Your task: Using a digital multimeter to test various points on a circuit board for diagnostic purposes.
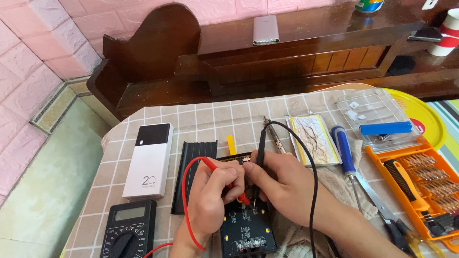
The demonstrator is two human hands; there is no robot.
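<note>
left hand (208, 191): closed around the red probe (239, 193), tip angled down onto the circuit board (248, 224).
right hand (282, 184): pinching the black probe (260, 153) held near upright, tip on the same board just beside the red tip.
circuit board: black, flat on the checked tablecloth (215, 114), directly under both hands; its near end shows below the fingers.
leads: red lead (186, 210) loops around the left wrist; black lead (311, 181) arcs over the right forearm.
multimeter (129, 229): dark, lower left, near the left forearm, grey display facing up.
ribbed black case (193, 174): lies just left of the board, partly under the left hand.
power bank (149, 160): white slab with a black end panel and grey printed marking, left of the case.
foil pouch (313, 139): flat, yellow-edged, right of the hands.
blue screwdriver (343, 149): beside the pouch.
orange bit tray (420, 181): far right, rows of metal bits, clear lid (373, 114) above it holding a blue piece.
pink slab (266, 29): on the wooden bench behind.
</note>
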